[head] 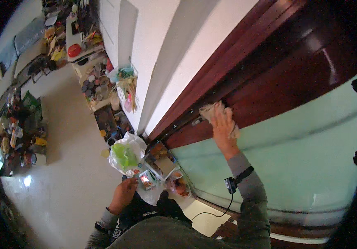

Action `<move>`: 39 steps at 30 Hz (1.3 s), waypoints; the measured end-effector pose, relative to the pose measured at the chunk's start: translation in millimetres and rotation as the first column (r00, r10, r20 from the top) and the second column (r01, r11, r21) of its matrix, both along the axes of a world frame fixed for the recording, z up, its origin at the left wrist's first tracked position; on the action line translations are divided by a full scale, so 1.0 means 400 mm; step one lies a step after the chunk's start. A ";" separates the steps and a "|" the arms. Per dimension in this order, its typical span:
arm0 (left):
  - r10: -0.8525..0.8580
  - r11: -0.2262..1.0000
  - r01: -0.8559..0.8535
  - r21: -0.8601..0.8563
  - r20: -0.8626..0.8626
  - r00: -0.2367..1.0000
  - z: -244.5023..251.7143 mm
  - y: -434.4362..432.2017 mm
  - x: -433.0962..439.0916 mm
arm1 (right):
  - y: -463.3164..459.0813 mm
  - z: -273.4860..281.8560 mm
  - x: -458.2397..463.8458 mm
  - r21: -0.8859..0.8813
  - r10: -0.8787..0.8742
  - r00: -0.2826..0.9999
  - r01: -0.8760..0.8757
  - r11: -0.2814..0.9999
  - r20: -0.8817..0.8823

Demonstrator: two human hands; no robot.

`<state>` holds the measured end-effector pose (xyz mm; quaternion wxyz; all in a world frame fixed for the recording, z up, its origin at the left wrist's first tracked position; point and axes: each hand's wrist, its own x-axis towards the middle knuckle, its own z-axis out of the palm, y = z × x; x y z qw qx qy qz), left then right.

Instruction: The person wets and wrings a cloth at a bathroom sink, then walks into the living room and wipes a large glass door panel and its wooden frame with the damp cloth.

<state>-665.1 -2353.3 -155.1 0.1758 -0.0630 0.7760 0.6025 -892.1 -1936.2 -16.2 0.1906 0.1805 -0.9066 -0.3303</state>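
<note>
My right hand [223, 129] presses a crumpled beige cloth [209, 112] against the dark red-brown wooden frame [259, 90] of a door or window. Below the hand, the frame borders a pale green glass panel [290, 155]. Small metal fittings [191, 111] run along the frame's groove, beside the cloth. My left hand [124, 193] hangs low in front of my body with its fingers curled; whether anything is in it cannot be made out. Close to that hand lies a white plastic bag [138, 144] with a bright green item [125, 155] inside.
Boxes [164, 165] and a clear bag of orange-brown items [180, 185] stand at the foot of the frame. Cluttered low shelves [96, 87] line the white wall [153, 37]. A crowded table [19, 137] and a sofa [29, 43] stand left. A cable [215, 215] hangs from my right wrist.
</note>
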 end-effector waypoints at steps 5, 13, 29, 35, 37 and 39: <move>0.065 0.996 -0.064 -0.059 0.009 0.998 0.005 -0.015 0.045 | 0.004 -0.323 -0.008 0.211 0.060 0.991 -0.085 0.974 0.123; -0.013 0.995 0.019 -0.094 0.064 0.998 0.002 0.020 0.107 | 0.079 -0.057 0.051 0.311 0.087 0.988 -0.123 0.942 0.125; -0.275 0.961 0.275 -0.014 -0.031 0.961 0.012 0.174 -0.056 | 0.270 0.538 0.157 -0.063 -0.212 0.752 0.222 0.973 -0.624; -0.211 0.974 0.208 -0.088 -0.026 0.977 -0.001 0.149 0.020 | 0.197 -0.185 0.258 -0.487 -0.033 0.895 0.272 0.830 0.445; -0.185 0.978 0.182 -0.107 -0.020 0.983 -0.012 0.129 0.057 | 0.210 -0.317 0.292 -0.265 -0.064 0.937 0.163 0.950 0.344; -0.152 0.980 0.153 -0.125 0.017 0.988 -0.020 0.120 0.092 | 0.218 -0.372 0.340 -0.028 -0.029 0.975 0.036 0.999 0.222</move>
